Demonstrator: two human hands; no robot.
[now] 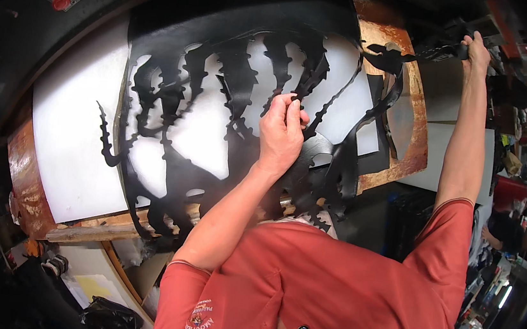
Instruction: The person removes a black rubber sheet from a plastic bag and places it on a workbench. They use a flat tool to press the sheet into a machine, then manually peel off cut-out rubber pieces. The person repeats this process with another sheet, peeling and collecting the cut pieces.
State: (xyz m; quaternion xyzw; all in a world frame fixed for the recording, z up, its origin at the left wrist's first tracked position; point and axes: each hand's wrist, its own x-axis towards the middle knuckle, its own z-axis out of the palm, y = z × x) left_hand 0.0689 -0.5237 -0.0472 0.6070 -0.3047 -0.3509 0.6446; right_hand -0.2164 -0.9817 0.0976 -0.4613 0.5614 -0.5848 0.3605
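Left hand (282, 131) pinches a jagged strip of the black cut-out sheet (220, 89) – right hand (478, 51) grips its far end, stretching it taut over the white surface (75, 125).

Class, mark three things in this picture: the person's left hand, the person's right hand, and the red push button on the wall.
left hand (281, 134), head view, on the back of the hand.
right hand (478, 51), head view, on the knuckles gripping black material.
red push button (61, 2), head view, on its round red cap.
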